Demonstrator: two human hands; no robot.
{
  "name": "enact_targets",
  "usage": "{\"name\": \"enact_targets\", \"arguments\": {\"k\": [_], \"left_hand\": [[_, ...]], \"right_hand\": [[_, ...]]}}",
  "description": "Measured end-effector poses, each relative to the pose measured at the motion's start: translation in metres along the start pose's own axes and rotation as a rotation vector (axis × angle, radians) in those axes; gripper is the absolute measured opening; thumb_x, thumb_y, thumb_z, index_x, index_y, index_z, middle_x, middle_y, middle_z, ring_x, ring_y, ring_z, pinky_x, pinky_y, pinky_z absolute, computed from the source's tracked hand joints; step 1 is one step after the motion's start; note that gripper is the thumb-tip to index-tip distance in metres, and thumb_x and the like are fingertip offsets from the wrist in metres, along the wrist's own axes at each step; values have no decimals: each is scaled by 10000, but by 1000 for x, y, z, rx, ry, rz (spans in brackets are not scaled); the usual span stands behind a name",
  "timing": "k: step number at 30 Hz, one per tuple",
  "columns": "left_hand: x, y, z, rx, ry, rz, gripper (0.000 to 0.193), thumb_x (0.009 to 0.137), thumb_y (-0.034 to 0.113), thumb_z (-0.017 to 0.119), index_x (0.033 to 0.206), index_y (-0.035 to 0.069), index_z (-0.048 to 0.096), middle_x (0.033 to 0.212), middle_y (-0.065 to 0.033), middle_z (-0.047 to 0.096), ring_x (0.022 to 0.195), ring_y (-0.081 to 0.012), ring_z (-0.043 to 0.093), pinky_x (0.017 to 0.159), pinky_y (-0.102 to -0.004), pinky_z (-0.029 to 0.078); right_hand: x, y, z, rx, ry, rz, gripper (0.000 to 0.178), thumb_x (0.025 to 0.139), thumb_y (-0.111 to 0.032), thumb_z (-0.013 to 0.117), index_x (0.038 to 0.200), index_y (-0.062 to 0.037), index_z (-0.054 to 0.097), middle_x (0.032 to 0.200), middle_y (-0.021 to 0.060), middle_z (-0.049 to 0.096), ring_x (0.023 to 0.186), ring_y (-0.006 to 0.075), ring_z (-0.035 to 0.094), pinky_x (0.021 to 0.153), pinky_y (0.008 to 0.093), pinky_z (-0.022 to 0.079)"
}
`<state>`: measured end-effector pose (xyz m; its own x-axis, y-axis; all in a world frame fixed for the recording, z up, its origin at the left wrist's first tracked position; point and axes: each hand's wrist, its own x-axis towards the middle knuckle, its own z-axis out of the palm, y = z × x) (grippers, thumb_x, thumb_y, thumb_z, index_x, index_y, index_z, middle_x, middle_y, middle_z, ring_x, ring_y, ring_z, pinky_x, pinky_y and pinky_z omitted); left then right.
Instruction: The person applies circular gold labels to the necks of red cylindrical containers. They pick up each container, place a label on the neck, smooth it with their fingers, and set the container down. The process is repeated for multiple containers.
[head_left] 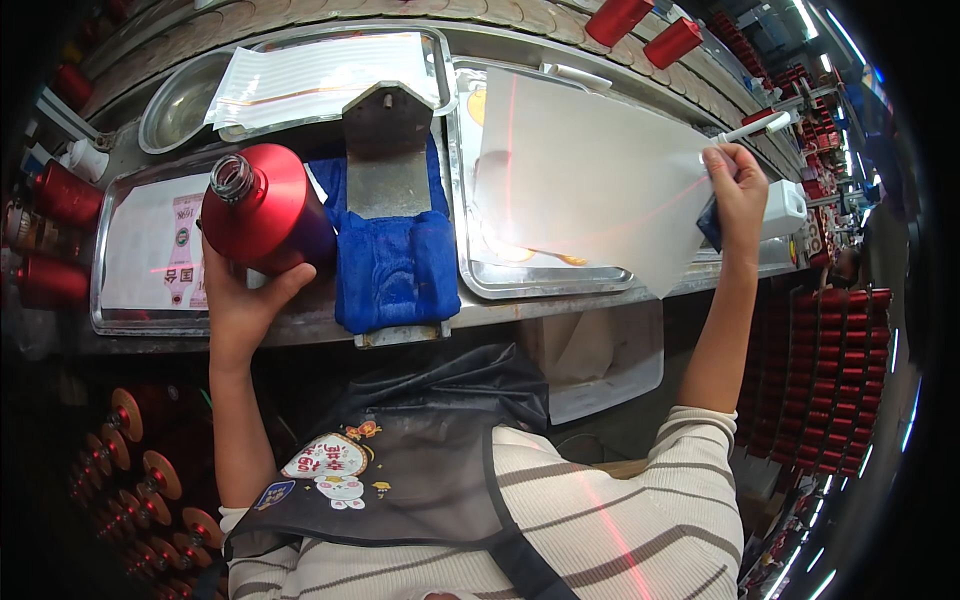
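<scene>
A red bottle (275, 205) is held by the left hand (245, 305). A white sheet (590, 170) is pinched at its edge by the right hand (738, 195); whether the dark flat piece (709, 222) there is also gripped cannot be told. Between both hands, a blue cloth rest (393, 270) is placed.

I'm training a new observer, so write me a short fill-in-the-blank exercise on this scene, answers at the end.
The left grip holds a red ____ with a clear, threaded neck.
The pale sheet is pinched in the person's ____.
The cloth on the metal stand is coloured ____.
The metal bowl sits to the ____ of the striped white papers.

Missing words: bottle; right grip; blue; left.
</scene>
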<state>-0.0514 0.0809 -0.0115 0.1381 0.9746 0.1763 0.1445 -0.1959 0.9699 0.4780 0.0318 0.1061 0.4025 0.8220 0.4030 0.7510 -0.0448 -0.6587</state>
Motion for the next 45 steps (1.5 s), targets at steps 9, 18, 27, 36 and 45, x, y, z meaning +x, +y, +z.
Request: {"name": "enact_targets", "arguments": {"k": [9, 18, 27, 36, 45], "left_hand": [[1, -9, -4, -28, 1, -17, 897, 658, 31, 899, 1401, 51, 396, 1306, -82, 545, 1186, -206, 560, 1016, -372, 470], [-2, -17, -13, 36, 11, 8, 759, 696, -1, 881, 1342, 34, 485, 1197, -67, 612, 1048, -179, 623, 936, -332, 503], [3, -23, -20, 89, 8, 4, 710, 715, 9, 870, 1329, 29, 512, 1153, -63, 626, 1030, -183, 613, 926, -329, 493], [0, -23, -19, 70, 27, 16, 612, 763, 70, 846, 1292, 16, 541, 1148, -52, 612, 1044, -177, 588, 938, -318, 465], [-6, -9, -13, 74, 3, -26, 682, 718, 62, 884, 1300, 22, 531, 1163, -55, 615, 1044, -177, 604, 933, -323, 481]], "right_hand": [[-19, 86, -130, 283, 124, 368, 132, 913, -150, 675, 944, -22, 672, 901, 16, 667, 802, 100, 614, 739, 225, 470], [-359, 306, -240, 514, 477, 1035, 337, 890, -328, 704, 1068, -43, 673, 967, 78, 690, 850, 229, 659, 810, 332, 534], [-416, 339, -74, -615, 353, 1404, 401, 781, -337, 846, 1032, -48, 725, 905, 87, 718, 810, 192, 660, 781, 362, 545], [-122, 84, 41, -284, -59, 430, 535, 713, -338, 851, 1057, 36, 684, 962, 184, 717, 864, 262, 665, 823, 353, 513], [-108, 144, 34, 122, -137, 546, 174, 806, -98, 752, 888, 27, 663, 803, 69, 694, 728, 108, 629, 663, 260, 493]]}}
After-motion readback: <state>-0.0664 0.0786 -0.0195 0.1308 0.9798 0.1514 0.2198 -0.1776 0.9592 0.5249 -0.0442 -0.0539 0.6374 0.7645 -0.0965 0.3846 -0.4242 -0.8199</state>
